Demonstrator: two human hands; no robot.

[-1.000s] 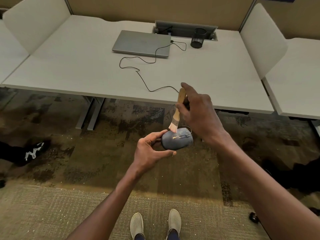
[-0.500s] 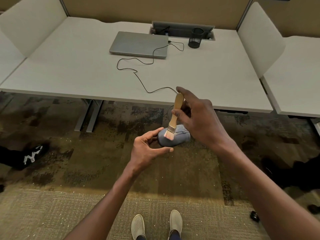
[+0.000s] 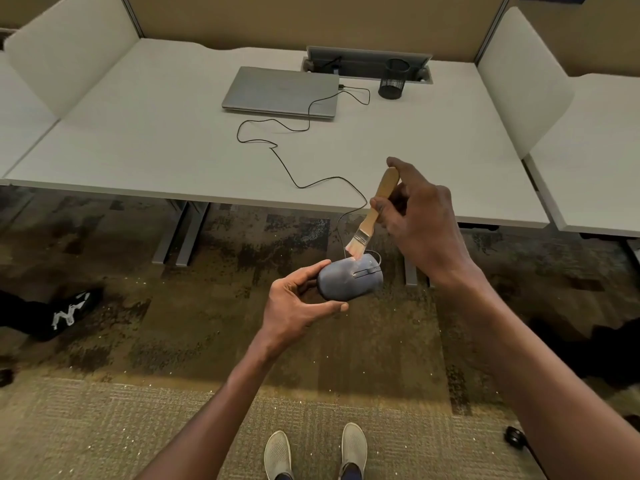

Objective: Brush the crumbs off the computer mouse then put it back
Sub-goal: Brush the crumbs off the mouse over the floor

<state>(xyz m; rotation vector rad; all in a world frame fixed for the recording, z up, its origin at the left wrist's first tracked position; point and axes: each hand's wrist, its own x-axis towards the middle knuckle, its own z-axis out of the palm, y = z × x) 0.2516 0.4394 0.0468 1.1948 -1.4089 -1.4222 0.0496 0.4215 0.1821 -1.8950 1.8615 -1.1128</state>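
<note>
A grey-blue wired computer mouse (image 3: 349, 278) is held in the air over the carpet, in front of the desk edge. My left hand (image 3: 298, 306) grips its rear end between thumb and fingers. My right hand (image 3: 419, 223) holds a small wooden-handled brush (image 3: 372, 216) tilted down to the left. The pale bristles touch the mouse's top near the wheel end. The mouse's black cable (image 3: 304, 147) runs up over the desk edge and across the top to the closed laptop.
A white desk (image 3: 138, 140) with side dividers carries a closed grey laptop (image 3: 282, 91) and a black mesh pen cup (image 3: 394, 79). Desk legs (image 3: 181, 233) stand on the patterned carpet. A black shoe (image 3: 59, 313) lies at left. My own feet (image 3: 315, 452) show below.
The brush has swept across the mouse's top and now sits at its far, wheel end, with my right hand raised higher. The speck on the mouse's back is gone.
</note>
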